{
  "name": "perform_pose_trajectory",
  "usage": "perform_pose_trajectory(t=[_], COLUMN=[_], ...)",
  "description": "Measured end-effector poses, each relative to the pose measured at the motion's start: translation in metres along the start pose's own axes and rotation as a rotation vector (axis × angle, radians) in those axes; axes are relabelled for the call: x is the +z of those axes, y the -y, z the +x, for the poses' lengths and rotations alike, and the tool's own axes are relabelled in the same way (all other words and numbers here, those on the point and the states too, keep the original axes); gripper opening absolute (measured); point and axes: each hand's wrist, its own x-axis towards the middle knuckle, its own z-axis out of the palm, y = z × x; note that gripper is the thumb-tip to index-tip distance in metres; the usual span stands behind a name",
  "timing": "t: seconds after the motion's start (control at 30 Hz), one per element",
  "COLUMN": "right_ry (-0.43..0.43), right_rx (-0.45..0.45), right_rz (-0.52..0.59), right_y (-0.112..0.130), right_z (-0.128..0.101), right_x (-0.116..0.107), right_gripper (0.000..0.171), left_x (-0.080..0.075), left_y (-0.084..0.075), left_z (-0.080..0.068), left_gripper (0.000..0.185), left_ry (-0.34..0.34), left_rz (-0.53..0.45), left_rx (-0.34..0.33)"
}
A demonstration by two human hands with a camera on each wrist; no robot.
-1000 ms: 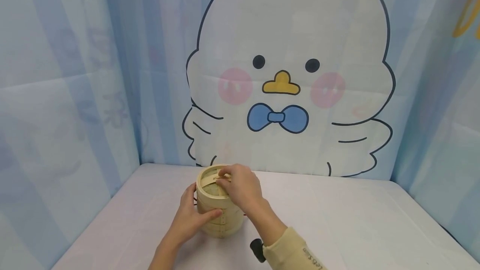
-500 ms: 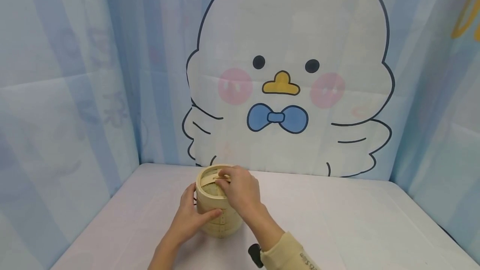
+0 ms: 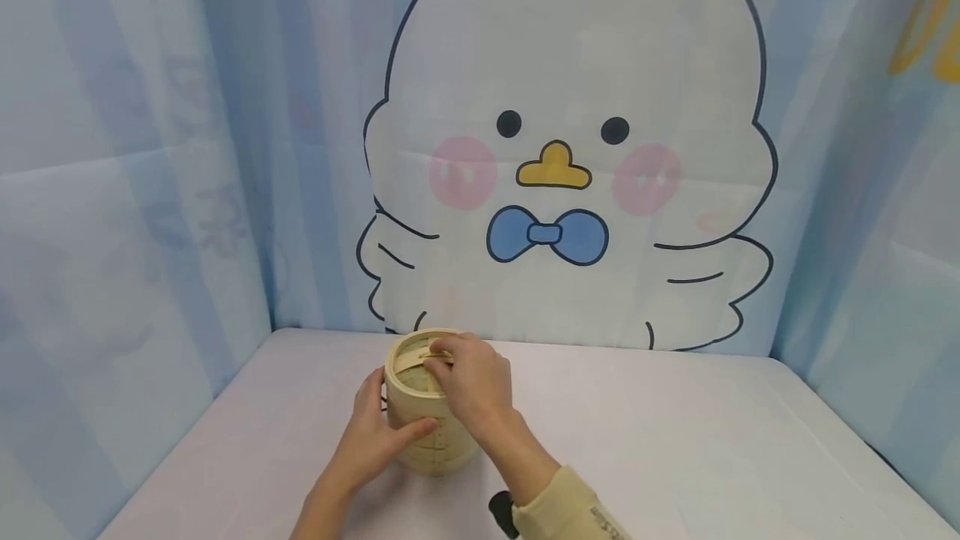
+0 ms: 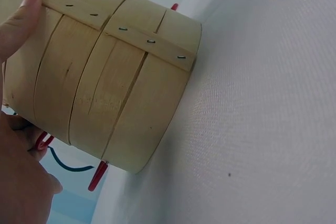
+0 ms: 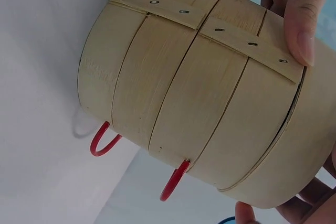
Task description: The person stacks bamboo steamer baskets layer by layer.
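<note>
A round, pale bamboo steamer (image 3: 442,450) made of stacked tiers stands upright on the table. My left hand (image 3: 369,440) grips its left side, with the thumb across the front wall and the other fingers round the back. On top sits the woven lid (image 3: 414,378), whose strap handle my right hand (image 3: 478,382) pinches between thumb and fingers. The right wrist view shows stapled bamboo bands and a thin dark seam beneath the lid's rim (image 5: 311,114). Red loops (image 5: 97,142) stick out from the steamer's side. Its inside is hidden.
A white cloth covers the table (image 3: 637,440). Behind it hangs a pale blue striped curtain (image 3: 315,190) with a large white cartoon bird (image 3: 555,290). Similar curtains close off both sides. A black device (image 3: 503,513) is at the right wrist.
The head view has turned slightly, shifting the scene a little left. Both hands keep their hold on the steamer and lid handle; the lid stays on.
</note>
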Motion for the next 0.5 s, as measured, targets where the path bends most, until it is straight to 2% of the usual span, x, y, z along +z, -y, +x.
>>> perform_pose_trajectory(t=[0.17,0.33,0.5], right_ry=[0.013,0.067,0.107], right_rx=[-0.002,-0.004,-0.019], right_rz=[0.001,0.028,0.053], right_y=[0.000,-0.002,-0.005], right_z=[-0.001,-0.003,-0.005], right_x=[-0.001,-0.007,-0.016], right_gripper=[0.019,0.024,0.032], left_x=[0.000,0.000,-0.004], left_y=[-0.001,0.000,0.002], left_z=[0.000,0.000,0.000], left_gripper=[0.104,0.104,0.111], left_ry=[0.007,0.016,0.021], left_rz=[0.006,0.008,0.012], left_rx=[-0.013,-0.008,-0.002])
